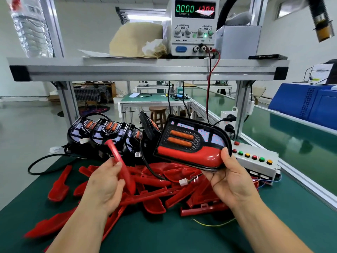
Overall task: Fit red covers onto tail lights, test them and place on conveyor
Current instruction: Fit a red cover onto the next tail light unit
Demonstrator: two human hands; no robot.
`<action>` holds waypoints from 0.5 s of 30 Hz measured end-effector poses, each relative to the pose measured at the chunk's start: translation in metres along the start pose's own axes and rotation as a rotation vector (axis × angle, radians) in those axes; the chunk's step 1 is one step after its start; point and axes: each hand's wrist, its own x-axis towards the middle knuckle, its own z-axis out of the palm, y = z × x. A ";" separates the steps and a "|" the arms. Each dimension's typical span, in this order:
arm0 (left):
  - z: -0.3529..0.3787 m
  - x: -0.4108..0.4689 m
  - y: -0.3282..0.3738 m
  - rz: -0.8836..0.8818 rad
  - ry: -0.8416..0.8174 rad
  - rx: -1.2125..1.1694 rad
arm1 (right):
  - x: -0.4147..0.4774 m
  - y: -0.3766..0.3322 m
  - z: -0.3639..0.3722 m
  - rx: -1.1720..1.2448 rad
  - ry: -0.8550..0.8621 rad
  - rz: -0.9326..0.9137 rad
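Observation:
My right hand [230, 177] grips a black tail light [191, 141] by its lower right corner, thumb on its fitted red lower cover, holding it tilted above the bench. Its cable and white plug [182, 182] hang below. My left hand [105, 181] holds a long red cover [119, 161] nearly upright, over a heap of loose red covers [164, 190] on the green mat. Several uncovered tail lights [109, 134] stand in a row behind the heap.
A white test box with coloured buttons [255, 161] lies to the right of the held light. The green conveyor [291, 132] runs along the right side. A power supply [194, 26] sits on the aluminium shelf [145, 69] overhead, with red and black leads hanging down.

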 end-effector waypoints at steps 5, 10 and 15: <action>-0.003 0.002 -0.007 0.190 0.024 0.411 | -0.001 0.001 0.002 -0.004 -0.027 0.006; 0.015 -0.012 -0.009 0.185 -0.237 0.143 | -0.011 0.008 0.010 -0.084 -0.161 0.102; 0.023 -0.021 -0.014 -0.086 -0.249 -0.090 | -0.017 0.001 0.013 -0.361 -0.252 0.152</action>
